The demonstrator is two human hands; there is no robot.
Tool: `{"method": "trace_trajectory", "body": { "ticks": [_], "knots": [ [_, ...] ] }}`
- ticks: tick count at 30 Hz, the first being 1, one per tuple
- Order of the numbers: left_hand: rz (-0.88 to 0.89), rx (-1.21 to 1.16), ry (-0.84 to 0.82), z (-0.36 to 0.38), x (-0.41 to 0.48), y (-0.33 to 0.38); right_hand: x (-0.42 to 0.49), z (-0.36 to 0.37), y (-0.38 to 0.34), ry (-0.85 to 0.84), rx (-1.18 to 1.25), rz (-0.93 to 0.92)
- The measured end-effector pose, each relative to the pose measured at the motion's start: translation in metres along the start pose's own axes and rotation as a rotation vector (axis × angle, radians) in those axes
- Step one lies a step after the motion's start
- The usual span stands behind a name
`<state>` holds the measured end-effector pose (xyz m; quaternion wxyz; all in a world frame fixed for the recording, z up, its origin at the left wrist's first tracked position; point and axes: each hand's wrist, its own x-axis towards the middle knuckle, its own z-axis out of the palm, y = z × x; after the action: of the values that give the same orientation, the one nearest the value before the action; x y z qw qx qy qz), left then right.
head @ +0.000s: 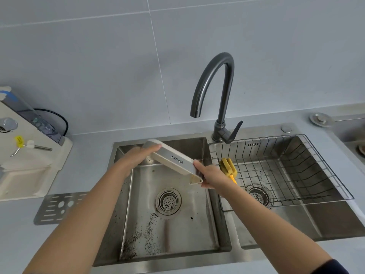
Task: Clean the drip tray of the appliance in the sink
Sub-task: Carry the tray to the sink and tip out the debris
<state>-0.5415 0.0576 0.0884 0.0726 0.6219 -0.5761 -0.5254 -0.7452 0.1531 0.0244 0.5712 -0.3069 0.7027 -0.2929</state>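
Note:
The drip tray (173, 160), cream-white with a grey front marked KONKA, hangs tilted over the left sink basin (177, 230), its right end lower. My left hand (138, 157) grips its upper left end. My right hand (212, 175) grips its lower right end. Dark grit is scattered over the basin floor around the drain (168, 201). The appliance (25, 153), cream-coloured, stands on the counter at the left.
A dark gooseneck faucet (217, 89) rises behind the sink, its spout above the tray. The right basin holds a wire rack (286, 171) with a yellow brush (229, 168). A perforated metal grate (57, 207) lies on the counter left of the sink.

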Motion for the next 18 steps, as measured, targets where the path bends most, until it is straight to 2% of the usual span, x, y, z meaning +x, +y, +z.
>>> {"method": "trace_trajectory", "body": {
  "ticks": [4,10,12,15,18],
  "knots": [
    [-0.173,-0.073,-0.120,0.022,-0.007,-0.031,-0.004,0.012,0.023,-0.106,-0.128,0.128],
    [-0.076,-0.112,0.052,0.014,-0.010,-0.024,0.001,0.002,0.001,0.082,-0.081,-0.069],
    [-0.064,-0.163,0.004,0.019,-0.008,-0.032,0.000,0.005,0.004,0.037,-0.143,-0.044],
    [-0.144,-0.184,-0.106,0.032,-0.015,-0.045,-0.005,0.012,0.015,-0.086,-0.271,0.076],
    [-0.177,-0.290,-0.107,0.029,-0.013,-0.049,-0.003,0.008,0.012,-0.022,-0.279,0.035]
  ]
}}
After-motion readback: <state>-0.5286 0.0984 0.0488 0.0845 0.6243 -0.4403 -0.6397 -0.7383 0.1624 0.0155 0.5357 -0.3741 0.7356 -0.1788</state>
